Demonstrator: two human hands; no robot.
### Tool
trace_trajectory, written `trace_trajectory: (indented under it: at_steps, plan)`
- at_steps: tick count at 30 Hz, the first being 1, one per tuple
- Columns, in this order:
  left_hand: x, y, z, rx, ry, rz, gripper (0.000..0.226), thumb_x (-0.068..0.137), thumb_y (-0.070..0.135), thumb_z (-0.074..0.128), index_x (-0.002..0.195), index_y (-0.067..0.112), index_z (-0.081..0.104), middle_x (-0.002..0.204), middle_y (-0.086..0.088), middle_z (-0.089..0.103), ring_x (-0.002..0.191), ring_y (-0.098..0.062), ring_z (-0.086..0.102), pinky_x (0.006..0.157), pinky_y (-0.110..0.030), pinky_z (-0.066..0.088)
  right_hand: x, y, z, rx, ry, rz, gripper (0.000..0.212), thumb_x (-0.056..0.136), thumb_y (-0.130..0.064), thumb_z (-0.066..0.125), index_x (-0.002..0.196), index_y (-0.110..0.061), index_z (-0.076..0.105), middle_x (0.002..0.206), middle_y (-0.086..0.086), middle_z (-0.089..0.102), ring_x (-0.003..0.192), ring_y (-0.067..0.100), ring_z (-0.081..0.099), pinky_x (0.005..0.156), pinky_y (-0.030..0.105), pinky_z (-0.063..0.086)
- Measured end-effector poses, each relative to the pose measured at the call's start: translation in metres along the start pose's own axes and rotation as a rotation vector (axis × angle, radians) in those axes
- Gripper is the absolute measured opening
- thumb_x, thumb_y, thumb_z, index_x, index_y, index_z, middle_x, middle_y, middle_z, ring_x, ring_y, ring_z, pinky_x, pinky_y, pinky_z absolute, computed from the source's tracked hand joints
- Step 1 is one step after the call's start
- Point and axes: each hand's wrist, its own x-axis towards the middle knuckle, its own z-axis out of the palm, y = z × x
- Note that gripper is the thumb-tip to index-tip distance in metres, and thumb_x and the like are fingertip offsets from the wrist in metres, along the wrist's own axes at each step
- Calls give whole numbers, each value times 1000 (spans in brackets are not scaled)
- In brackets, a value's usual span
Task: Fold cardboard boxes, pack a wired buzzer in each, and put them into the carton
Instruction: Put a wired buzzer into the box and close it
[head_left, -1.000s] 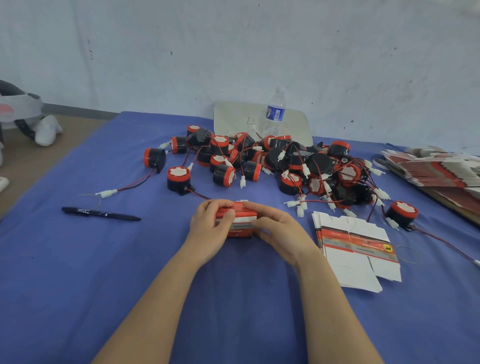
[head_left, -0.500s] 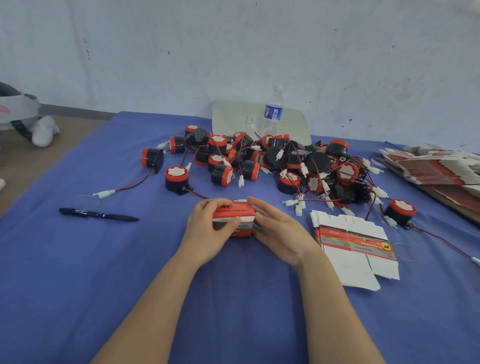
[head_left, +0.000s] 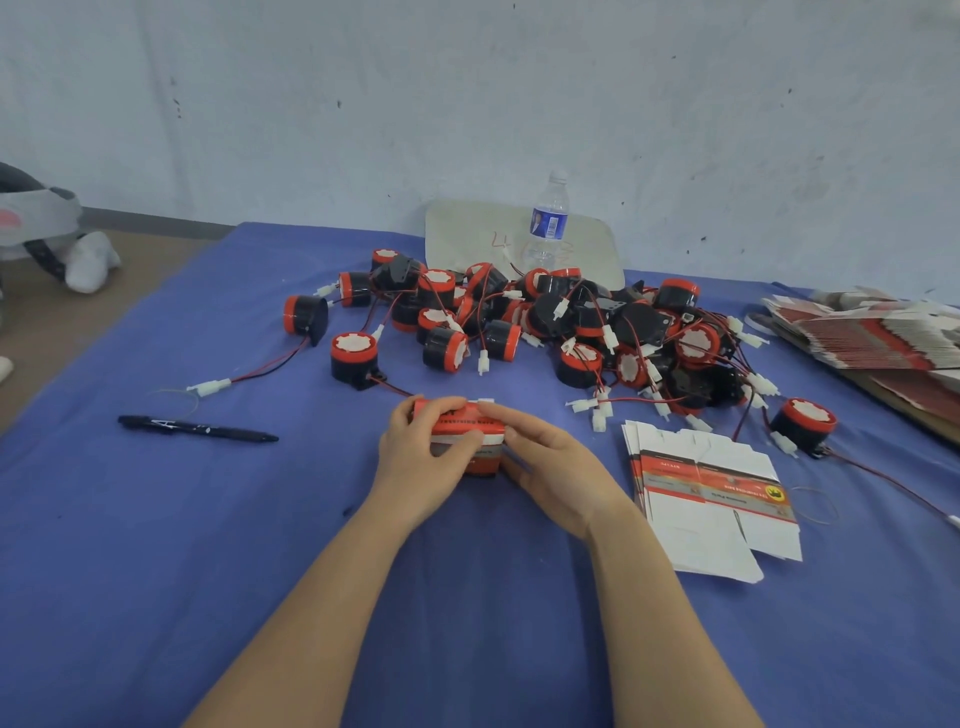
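A small red and white cardboard box (head_left: 467, 431) stands on the blue tablecloth (head_left: 156, 545) between my hands. My left hand (head_left: 421, 462) grips its left end, fingers curled over the top and thumb across the front. My right hand (head_left: 550, 467) holds the right end with fingers laid along the top. A pile of black and red wired buzzers (head_left: 545, 327) lies behind the box. A stack of flat unfolded boxes (head_left: 711, 493) lies to the right of my right hand.
A black pen (head_left: 197, 428) lies to the left. A water bottle (head_left: 548, 223) stands at the back on a pale board (head_left: 467, 234). A fanned heap of flat boxes (head_left: 872, 338) fills the right edge. One buzzer (head_left: 802, 426) sits apart at right.
My hands and the box have hardly shifted. My left thumb has moved further across the box's front, and my right fingers lie flatter along its top.
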Motion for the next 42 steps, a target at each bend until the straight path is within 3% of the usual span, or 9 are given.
trace_trajectory:
  at_steps: [4, 9, 15, 21, 28, 30, 33, 37, 42]
  plan:
    - [-1, 1, 0, -28, 16, 7, 40, 89, 34, 62, 125, 42, 47, 141, 3, 31, 131, -20, 35, 108, -43, 39, 0, 1, 1, -15, -2, -9, 34, 102, -4, 35, 118, -18, 63, 122, -1, 65, 111, 13, 62, 94, 24, 50]
    - [-1, 2, -2, -150, 37, -44, 67, 93, 38, 57, 148, 35, 20, 145, 3, 36, 130, -18, 42, 109, -41, 39, 1, 2, 3, -80, 20, -10, 36, 101, -2, 39, 115, -22, 65, 118, -3, 68, 113, 16, 63, 98, 29, 48]
    - [1, 2, -2, -172, 37, -91, 76, 93, 34, 59, 152, 29, 11, 149, 2, 33, 131, -18, 41, 98, -26, 38, 2, -1, 4, 33, 48, 38, 30, 99, -10, 43, 114, -16, 69, 123, 2, 66, 114, 17, 62, 98, 30, 49]
    - [1, 5, -1, -177, 49, -124, 88, 91, 34, 61, 153, 25, 0, 152, 3, 29, 131, -17, 40, 94, -23, 36, 3, 5, 13, -164, 140, -35, 24, 100, -17, 48, 108, -26, 68, 121, -3, 65, 113, 17, 61, 88, 24, 51]
    - [-1, 9, 0, -231, 109, -207, 100, 87, 30, 67, 152, 23, -9, 136, 5, 43, 118, -13, 45, 89, -23, 34, 4, 7, 15, -172, 148, -18, 40, 100, -13, 47, 138, -24, 46, 139, -1, 51, 125, 16, 52, 105, 31, 43]
    - [-1, 9, 1, -239, 110, -205, 93, 87, 28, 68, 153, 22, 1, 120, 12, 44, 103, -5, 46, 84, -16, 36, 4, 7, 14, -158, 153, -1, 46, 100, -13, 48, 144, -23, 39, 143, -2, 47, 128, 17, 49, 107, 32, 41]
    - [-1, 6, -1, -243, 90, -190, 58, 92, 22, 60, 144, 22, 33, 107, 14, 56, 88, 2, 54, 67, -10, 43, 6, 7, 14, -141, 170, 21, 48, 100, -11, 48, 146, -20, 36, 145, 1, 45, 130, 19, 47, 109, 35, 40]
    - [1, 0, -13, -326, -12, -219, 26, 100, 18, 43, 118, 32, 55, 117, 4, 62, 104, -9, 58, 86, -26, 47, 8, 8, 14, -161, 197, 40, 47, 99, -10, 48, 145, -15, 37, 143, 3, 47, 129, 19, 48, 110, 37, 39]
    - [1, -2, -16, -314, -22, -202, 19, 99, 11, 43, 104, 30, 47, 105, 14, 59, 94, 0, 56, 71, -14, 41, 7, 8, 17, -248, 219, 44, 48, 100, -10, 46, 146, -14, 36, 144, 1, 46, 131, 17, 45, 112, 37, 37]
